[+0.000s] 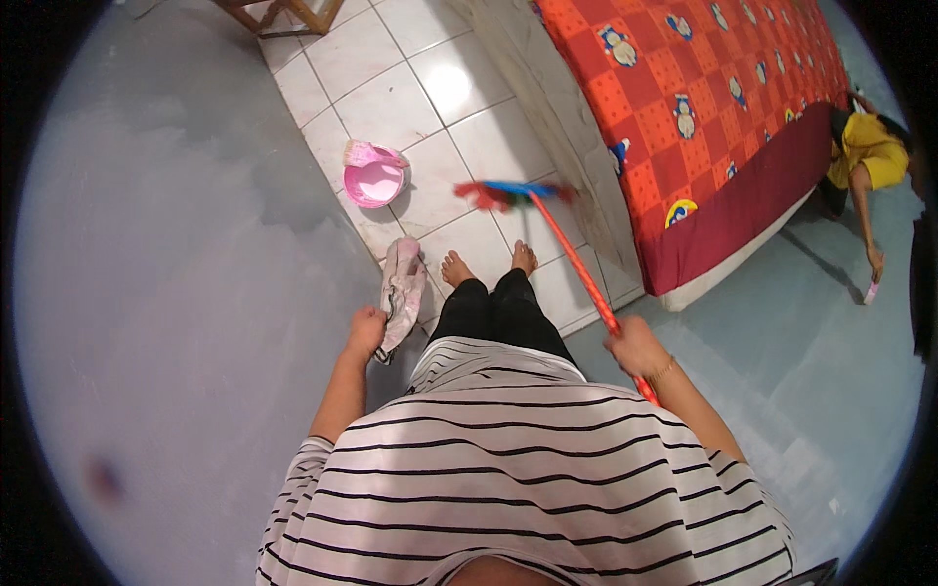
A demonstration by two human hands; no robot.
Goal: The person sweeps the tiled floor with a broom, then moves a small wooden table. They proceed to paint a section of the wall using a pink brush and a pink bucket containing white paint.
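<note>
My right hand (640,349) is wrapped round the red handle of a broom (575,256), whose blue head with red and green bristles is just above the white tiles ahead of my feet or touching them; its bristles are smeared by motion. My left hand (367,332) grips a crumpled pale cloth (402,291) with pink stains, hanging down at my left side. On the tiles ahead of it stands a pink bucket (374,184) of pale paint, a pink-stained paint brush (372,154) lying across its rim.
To the right is a bed (684,127) with a red patterned sheet. Beyond it a person in yellow (873,151) reaches down with a small pink-white thing. A grey-painted wall (176,293) borders the tiles (386,103) on the left; wooden furniture legs (318,15) stand at the far end.
</note>
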